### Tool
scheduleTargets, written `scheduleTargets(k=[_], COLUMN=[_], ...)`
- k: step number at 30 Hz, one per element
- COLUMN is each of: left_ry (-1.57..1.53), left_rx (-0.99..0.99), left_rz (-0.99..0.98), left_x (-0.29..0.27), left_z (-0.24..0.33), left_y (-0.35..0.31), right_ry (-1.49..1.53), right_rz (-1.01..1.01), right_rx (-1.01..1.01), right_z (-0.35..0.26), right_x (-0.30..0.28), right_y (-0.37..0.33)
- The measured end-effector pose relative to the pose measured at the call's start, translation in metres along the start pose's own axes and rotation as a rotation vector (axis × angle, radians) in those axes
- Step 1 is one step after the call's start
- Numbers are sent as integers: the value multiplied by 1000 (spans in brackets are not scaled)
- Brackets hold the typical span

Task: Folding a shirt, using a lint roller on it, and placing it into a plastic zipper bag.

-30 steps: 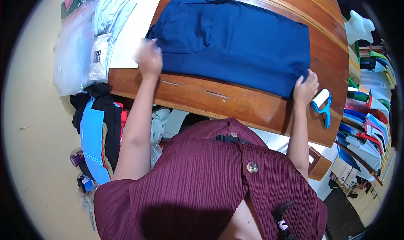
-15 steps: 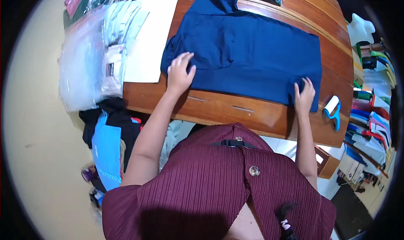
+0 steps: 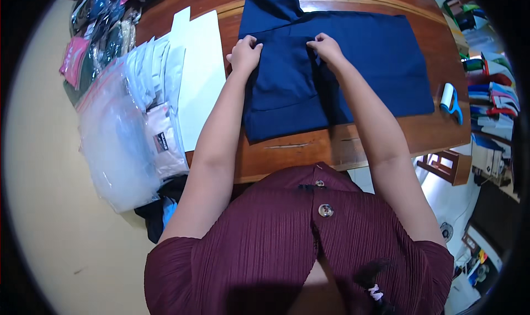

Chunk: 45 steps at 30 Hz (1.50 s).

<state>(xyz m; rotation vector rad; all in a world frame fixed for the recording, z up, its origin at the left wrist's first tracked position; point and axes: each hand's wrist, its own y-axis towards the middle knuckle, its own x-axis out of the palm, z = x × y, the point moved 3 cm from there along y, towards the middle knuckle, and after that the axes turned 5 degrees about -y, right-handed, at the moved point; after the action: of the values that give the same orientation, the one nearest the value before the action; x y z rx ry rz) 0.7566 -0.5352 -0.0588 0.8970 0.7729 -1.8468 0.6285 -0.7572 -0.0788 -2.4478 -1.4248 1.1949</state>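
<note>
A dark blue garment (image 3: 364,66) lies spread on a wooden table (image 3: 298,155). Its left part is folded over toward the middle. My left hand (image 3: 244,54) is closed on the garment's cloth at the upper left of that fold. My right hand (image 3: 327,46) pinches the fold's edge near the garment's centre line. Both forearms reach up from the lower edge over a maroon ribbed top.
A white sheet (image 3: 199,83) lies on the table left of the garment. Clear plastic bags with packed clothes (image 3: 130,122) hang over the table's left end. A white and blue lint roller (image 3: 451,101) rests at the right edge. Stacked colourful clothes (image 3: 494,94) stand at far right.
Both hands have moved from the garment's near corners up to its middle. The left side of the garment is now folded over toward the centre.
</note>
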Motion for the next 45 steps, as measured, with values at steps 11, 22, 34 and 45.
scheduleTargets(k=[11,22,34,45], left_ry=[-155,140,401,-180], left_rx=[703,399,319,99], left_rz=[-87,80,20,537], left_x=[-40,2,36,-28], left_z=[-54,-25,-28,18], left_y=[-179,-209,-217,-109], right_ry=[-490,-508,-835,-634], right_rz=[270,46,421,569], right_rx=[-1078,-1002,-362,-614], right_z=[43,62,249,205], right_x=[-6,11,-213,-243], right_y=[-196,-201,-99,-103])
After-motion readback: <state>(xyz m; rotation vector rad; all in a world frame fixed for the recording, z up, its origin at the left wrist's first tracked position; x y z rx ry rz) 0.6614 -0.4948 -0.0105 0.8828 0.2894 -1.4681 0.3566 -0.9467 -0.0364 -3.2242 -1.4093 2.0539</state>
